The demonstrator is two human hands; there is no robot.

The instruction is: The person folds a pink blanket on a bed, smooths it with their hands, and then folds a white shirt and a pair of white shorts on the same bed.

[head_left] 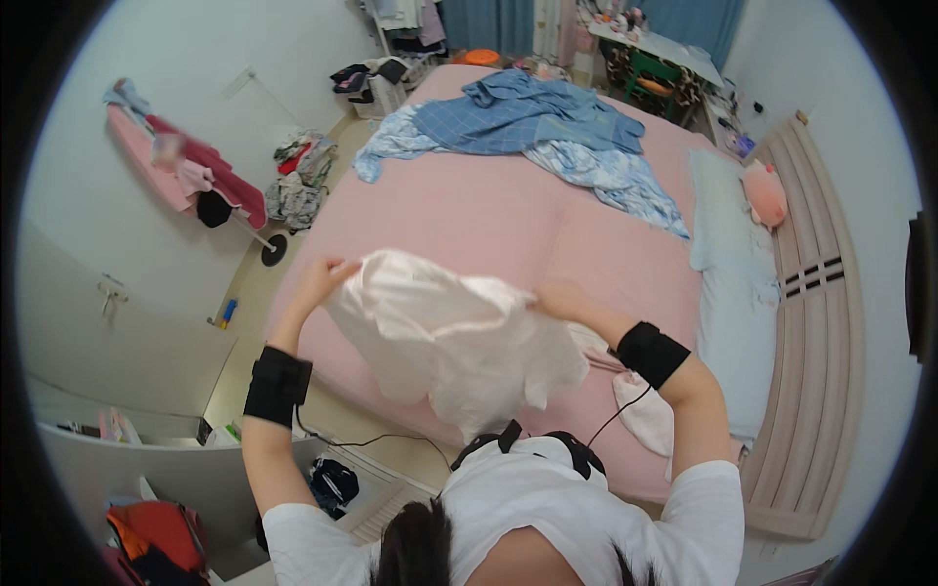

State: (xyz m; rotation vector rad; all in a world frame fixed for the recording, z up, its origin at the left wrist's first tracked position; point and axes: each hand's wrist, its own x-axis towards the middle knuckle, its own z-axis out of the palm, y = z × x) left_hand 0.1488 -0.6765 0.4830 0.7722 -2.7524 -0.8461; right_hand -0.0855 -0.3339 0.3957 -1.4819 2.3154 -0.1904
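Both hands stretch a thin white garment [449,332] out between them, above the near part of the pink bed [445,210]. My left hand [330,280] is closed on its upper left corner, thumb on top. At the opposite upper corner my right hand [559,300] grips the cloth, smeared by motion. The garment hangs loosely toward my body, its lower edge uneven. Its exact kind cannot be made out. Beside my right forearm, another pale cloth piece [645,412] lies on the bed.
A crumpled blue quilt [528,117] covers the bed's far end. Light blue pillows [733,337] and a pink plush toy [764,193] lie by the wooden headboard [811,342]. Left stand a clothes rack [277,250], a clothes pile [301,186] and open shelving [176,459].
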